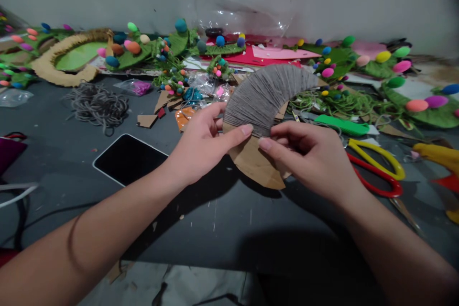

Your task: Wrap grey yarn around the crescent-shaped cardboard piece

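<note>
A curved cardboard piece [256, 160] is held up over the dark table, its upper part wrapped in rows of grey yarn [263, 91] and its lower end bare. My left hand [211, 138] grips its left side, thumb lying near the lowest rows of yarn and fingers behind. On the inner edge, my right hand [308, 153] pinches the piece where yarn meets bare cardboard; whether it also holds a yarn end is too small to tell.
A phone [127, 158] lies left of my hands, with a grey yarn tangle [98, 105] behind it. Scissors [380, 167] with red and yellow handles and a yellow glue gun [437, 155] are at right. Green pieces with coloured balls [139, 55] line the back.
</note>
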The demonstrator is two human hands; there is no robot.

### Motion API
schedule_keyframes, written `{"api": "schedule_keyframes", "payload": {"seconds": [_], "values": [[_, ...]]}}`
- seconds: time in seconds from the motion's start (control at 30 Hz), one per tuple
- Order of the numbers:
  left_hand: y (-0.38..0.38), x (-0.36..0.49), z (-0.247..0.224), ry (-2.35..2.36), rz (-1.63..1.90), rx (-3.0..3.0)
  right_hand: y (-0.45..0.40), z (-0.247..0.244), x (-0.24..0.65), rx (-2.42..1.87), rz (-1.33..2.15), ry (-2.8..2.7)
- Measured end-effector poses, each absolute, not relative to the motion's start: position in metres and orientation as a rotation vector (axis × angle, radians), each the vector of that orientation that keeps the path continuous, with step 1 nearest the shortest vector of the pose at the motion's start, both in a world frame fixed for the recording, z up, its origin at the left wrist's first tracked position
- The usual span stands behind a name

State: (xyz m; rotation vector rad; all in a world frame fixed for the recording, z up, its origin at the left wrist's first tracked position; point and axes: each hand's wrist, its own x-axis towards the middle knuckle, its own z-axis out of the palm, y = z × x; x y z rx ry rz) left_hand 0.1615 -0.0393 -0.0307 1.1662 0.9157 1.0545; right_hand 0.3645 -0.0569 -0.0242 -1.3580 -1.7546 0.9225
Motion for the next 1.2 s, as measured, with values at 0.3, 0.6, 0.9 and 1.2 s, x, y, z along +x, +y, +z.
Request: {"api": "schedule_keyframes", "payload": {"seconds": [0.3, 0.6, 0.9, 1.2], "values": [[-0.04, 0.16, -0.032, 0.902, 0.965, 1.166, -0.056, -0.021, 0.365, -1.434, 1.032, -1.712], [-0.034, 0.154, -0.035, 0.93, 0.901, 1.326, -0.054, -0.017, 0.368, -1.386, 1.298, -1.734], [-0.035, 0.136, -0.01, 0.966, 1.233, 2.331, -0.05, -0.011, 0.377, -1.384, 1.516, -1.799], [-0.047, 0.147, -0.014, 0.675, 0.51, 2.749, -0.054, -0.012, 0.379, -1.133, 1.828, -1.97]]}}
